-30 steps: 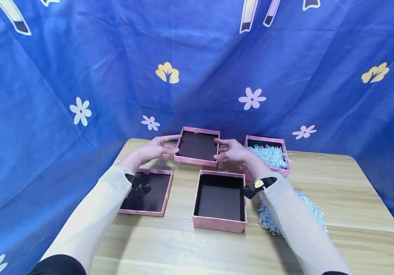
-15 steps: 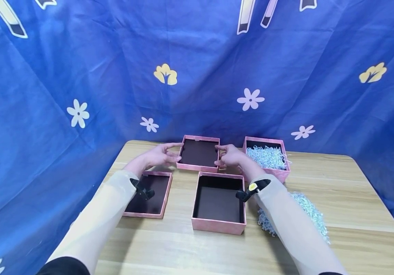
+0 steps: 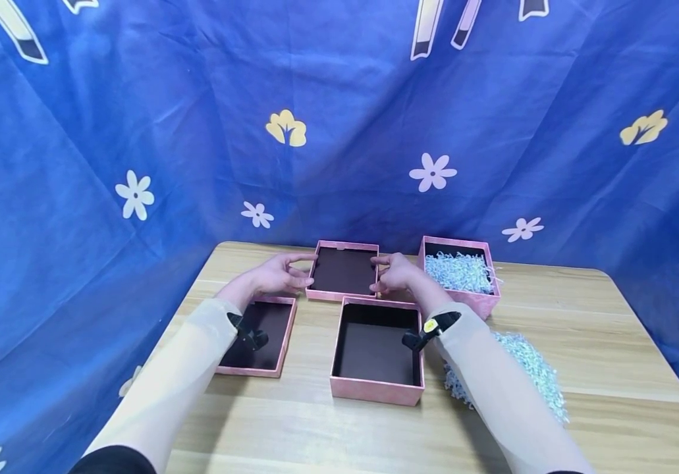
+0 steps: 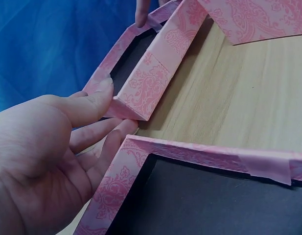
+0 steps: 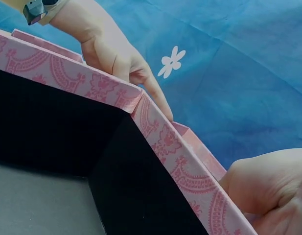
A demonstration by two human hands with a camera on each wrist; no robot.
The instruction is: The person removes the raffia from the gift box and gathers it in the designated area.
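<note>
We have the shallow pink box lid [image 3: 344,268] at the back of the counter [image 3: 588,316], its black inside facing up, just behind the deep pink box [image 3: 377,390]. The fingers of both hands are grasping it by opposite side walls: the left hand [image 3: 276,274] sets its thumb over the rim with fingertips low by the near corner, and the right hand [image 3: 400,273] pinches the other wall (we cannot tell whether the base sits fully on the counter). For a clean placement, we would hold both sides level so that no corner lands first, and slip the fingertips out from under the wall before weight rests on them. The front edge looks very near the deep box, so we should avoid catching rim on rim. We would also lift before drawing back, as the left wrist crosses the second lid [image 3: 272,352] and the right forearm the blue shredded paper [image 3: 537,375]
</note>
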